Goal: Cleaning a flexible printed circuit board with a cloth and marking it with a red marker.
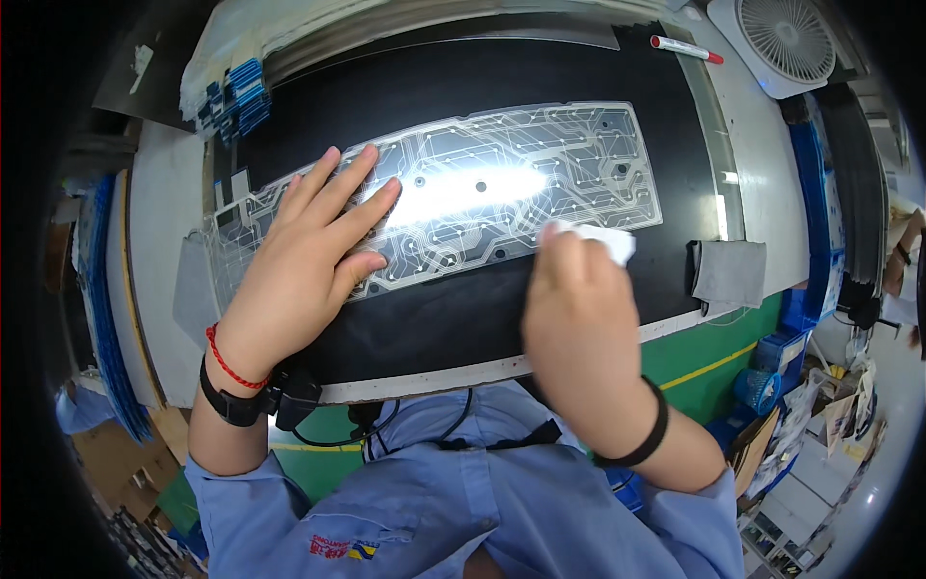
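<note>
- Spreads the left hand (307, 246) palm down over the left part of the clear circuit sheet (588, 145), with fanned fingers, likely to press it flat and prevent sliding.
- Pinches a white wipe (615, 241) in the right hand (579, 289), with curled fingers and a loose corner sticking out to the right, seemingly to bring a soft surface to the sheet's lower edge.
- Cannot tell from above about contact between wipe and sheet, or about the pressure of either palm or fingertips.
- Lays the sheet on a black mat (434, 338), slanting upward to the right, perhaps for dark contrast behind the pale traces.
- Sets the mat on the pale tabletop (174, 193), close to the body, presumably for easy reach with both hands.
- Rests a grey cloth (730, 273) at the mat's right edge, apparently handy for the right hand.
- Parks a red-and-white marker (687, 50) and a white fan (786, 43) at the far right, probably to spare working room.
</note>
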The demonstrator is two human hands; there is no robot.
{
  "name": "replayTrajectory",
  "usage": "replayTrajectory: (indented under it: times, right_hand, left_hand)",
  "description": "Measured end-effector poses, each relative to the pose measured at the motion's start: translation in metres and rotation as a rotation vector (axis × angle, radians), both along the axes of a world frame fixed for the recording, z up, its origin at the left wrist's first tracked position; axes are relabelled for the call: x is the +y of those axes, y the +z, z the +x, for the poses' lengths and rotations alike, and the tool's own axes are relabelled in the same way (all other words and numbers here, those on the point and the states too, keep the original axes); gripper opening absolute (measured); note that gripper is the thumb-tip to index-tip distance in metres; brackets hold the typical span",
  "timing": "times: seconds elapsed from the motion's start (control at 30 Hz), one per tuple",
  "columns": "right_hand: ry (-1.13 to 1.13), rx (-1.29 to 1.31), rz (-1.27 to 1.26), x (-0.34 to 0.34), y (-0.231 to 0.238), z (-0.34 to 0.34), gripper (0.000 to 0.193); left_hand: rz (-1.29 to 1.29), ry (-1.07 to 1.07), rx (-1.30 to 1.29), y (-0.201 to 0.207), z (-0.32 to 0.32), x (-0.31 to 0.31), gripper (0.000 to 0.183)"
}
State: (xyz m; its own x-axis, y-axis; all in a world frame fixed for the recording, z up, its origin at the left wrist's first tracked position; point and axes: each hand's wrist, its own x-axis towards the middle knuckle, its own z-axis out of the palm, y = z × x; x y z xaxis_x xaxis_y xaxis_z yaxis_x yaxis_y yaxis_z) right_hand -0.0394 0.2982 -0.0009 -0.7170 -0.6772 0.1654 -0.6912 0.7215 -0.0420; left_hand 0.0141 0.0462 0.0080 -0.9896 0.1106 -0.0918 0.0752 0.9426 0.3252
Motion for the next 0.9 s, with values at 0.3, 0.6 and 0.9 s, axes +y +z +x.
replayTrajectory:
  times: [0.3,0.6,0.9]
  right_hand:
    - [0.016,-0.053,0.084,0.018,-0.003,-0.01,0.039]
    - [0.021,-0.327,-0.166,-0.017,-0.004,0.027,0.043]
    - [0.156,-0.119,-0.14,-0.022,0.001,0.001,0.028]
  left_hand:
    - [0.004,0.022,-0.031,-0.001,0.003,-0.001,0.06]
    - [0.014,0.019,0.021,-0.002,0.003,-0.003,0.057]
    - [0.021,0.008,-0.025,0.001,-0.001,0.0,0.06]
